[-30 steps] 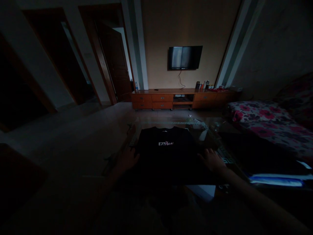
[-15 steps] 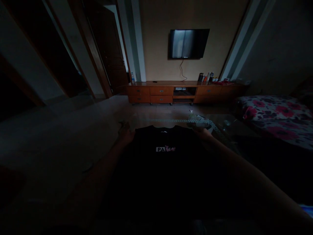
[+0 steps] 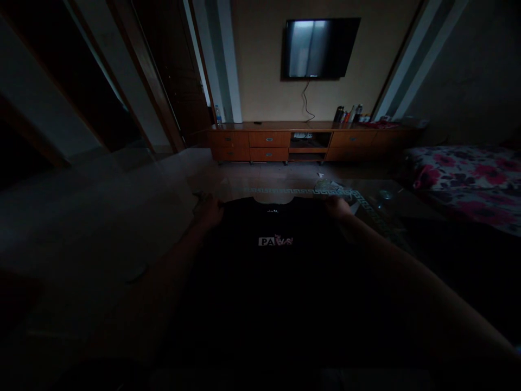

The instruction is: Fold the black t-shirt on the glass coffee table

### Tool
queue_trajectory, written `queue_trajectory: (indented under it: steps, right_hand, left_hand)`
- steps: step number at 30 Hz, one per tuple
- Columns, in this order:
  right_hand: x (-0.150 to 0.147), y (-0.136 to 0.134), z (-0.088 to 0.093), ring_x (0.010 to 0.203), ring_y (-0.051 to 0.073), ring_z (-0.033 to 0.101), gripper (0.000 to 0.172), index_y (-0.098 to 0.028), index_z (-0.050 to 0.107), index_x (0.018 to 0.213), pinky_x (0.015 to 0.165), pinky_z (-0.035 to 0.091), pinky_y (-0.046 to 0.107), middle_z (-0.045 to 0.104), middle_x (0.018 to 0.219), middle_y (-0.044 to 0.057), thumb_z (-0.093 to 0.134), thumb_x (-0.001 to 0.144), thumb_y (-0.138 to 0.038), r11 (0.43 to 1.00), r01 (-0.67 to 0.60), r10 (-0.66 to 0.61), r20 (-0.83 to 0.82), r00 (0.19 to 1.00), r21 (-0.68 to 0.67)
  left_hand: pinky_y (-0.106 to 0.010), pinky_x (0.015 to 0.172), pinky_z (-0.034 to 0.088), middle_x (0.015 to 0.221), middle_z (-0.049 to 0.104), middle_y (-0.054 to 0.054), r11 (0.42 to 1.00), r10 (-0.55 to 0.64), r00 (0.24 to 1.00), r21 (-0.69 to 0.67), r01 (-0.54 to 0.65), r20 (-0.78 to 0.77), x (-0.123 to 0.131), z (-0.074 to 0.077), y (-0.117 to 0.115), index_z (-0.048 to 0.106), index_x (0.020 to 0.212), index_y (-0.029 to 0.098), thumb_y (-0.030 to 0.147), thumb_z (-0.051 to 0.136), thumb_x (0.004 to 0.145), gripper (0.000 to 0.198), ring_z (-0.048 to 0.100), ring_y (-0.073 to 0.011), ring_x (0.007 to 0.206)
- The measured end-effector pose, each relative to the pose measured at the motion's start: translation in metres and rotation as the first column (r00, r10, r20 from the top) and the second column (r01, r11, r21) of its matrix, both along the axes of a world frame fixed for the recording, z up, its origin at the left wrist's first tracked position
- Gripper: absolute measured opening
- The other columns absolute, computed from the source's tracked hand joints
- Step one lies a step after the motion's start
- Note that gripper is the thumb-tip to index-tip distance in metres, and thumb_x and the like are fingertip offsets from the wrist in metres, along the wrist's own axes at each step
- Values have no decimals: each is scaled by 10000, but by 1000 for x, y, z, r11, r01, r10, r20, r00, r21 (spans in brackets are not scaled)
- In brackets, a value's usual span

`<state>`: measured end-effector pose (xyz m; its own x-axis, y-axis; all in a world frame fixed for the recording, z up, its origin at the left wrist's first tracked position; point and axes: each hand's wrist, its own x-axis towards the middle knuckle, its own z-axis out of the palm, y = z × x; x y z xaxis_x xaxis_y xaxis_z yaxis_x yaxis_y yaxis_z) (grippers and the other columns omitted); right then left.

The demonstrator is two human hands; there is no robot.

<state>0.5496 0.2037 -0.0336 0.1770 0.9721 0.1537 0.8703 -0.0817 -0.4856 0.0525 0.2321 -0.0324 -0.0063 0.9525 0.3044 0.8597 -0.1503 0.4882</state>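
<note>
A black T-shirt [image 3: 277,260] with a small white and pink logo lies flat on a glass table [image 3: 366,206] with a patterned border, collar away from me. My left hand [image 3: 209,210] rests at the shirt's far left shoulder corner. My right hand [image 3: 337,207] is at the far right shoulder corner. Both arms stretch forward along the shirt's sides. The room is very dim, and the fingers of both hands look curled on the cloth at the shoulders.
A low wooden cabinet [image 3: 285,142] with drawers stands against the far wall under a wall-mounted television [image 3: 319,48]. Bottles [image 3: 348,114] stand on its right part. A floral-covered sofa [image 3: 464,174] is at the right. A dark wooden door [image 3: 171,81] is at the left.
Both hands moved from the shirt's lower sides up to its shoulder corners. The view has moved closer and tilted down, so the shirt fills more of the picture.
</note>
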Motion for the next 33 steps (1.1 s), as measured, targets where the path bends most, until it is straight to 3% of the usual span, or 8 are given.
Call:
queue_trajectory:
  steps: [3,6,11,14,17,22,27,33]
  right_hand:
    - [-2,-18,26,980,232,712,358,-73,648,1224,859,567,328,742,1125,176,499,943,-238,996,-17,24,-83,996,87]
    - [-1,-49,54,943,218,704,329,-104,620,1201,834,573,329,733,1112,162,500,947,-274,982,-70,101,-176,979,173]
    - [4,-127,86,868,223,694,314,-175,562,1121,801,585,363,697,1037,121,542,933,-426,932,-160,272,-336,902,325]
    - [7,-185,94,880,234,690,363,-210,534,1100,814,588,378,684,1005,100,534,937,-534,913,-190,306,-300,904,361]
    - [11,-243,92,965,249,676,315,-227,528,1103,888,574,399,674,1065,107,492,962,-507,889,-282,353,-147,924,361]
    - [22,-310,66,1105,239,653,304,-255,574,1118,997,535,401,657,1195,98,301,1002,-322,900,-430,430,13,903,76]
    - [25,-330,34,1125,216,653,354,-235,570,1196,984,539,351,617,1287,116,378,906,-170,867,-490,498,130,858,-86]
    - [27,-332,20,1181,229,644,433,-194,588,1284,1011,530,364,557,1401,169,382,910,-117,853,-517,517,250,819,-67]
  left_hand:
    - [-366,917,506,1089,698,-85,999,-3,992,32,-1,124,-3,25,-18,604,1098,184,248,574,838,270,655,-223,977]
    - [-365,908,517,1067,704,-71,993,-112,961,66,98,254,-13,54,-47,599,1035,186,288,595,795,261,663,-217,969]
    - [-340,788,540,913,689,-19,970,-240,899,71,231,365,-35,96,-128,574,1002,204,404,619,801,287,672,-197,817]
    - [-347,829,548,939,706,-28,971,-238,904,79,225,356,-45,105,-183,573,994,205,422,625,815,286,691,-218,904]
    - [-372,920,544,1065,719,-38,969,-247,939,88,233,238,-57,97,-230,588,1055,222,362,597,837,260,687,-231,1024]
    - [-410,992,533,1190,695,-70,905,-407,906,80,417,-119,-84,50,-270,587,1150,235,219,505,861,301,670,-240,1117]
    - [-424,1060,503,1319,648,-96,829,-524,770,-8,560,-363,-95,16,-281,555,1275,249,162,462,915,382,612,-250,1242]
    - [-426,1025,510,1321,626,-100,809,-555,721,-66,585,-416,-87,25,-298,562,1254,246,144,509,867,404,612,-260,1186]
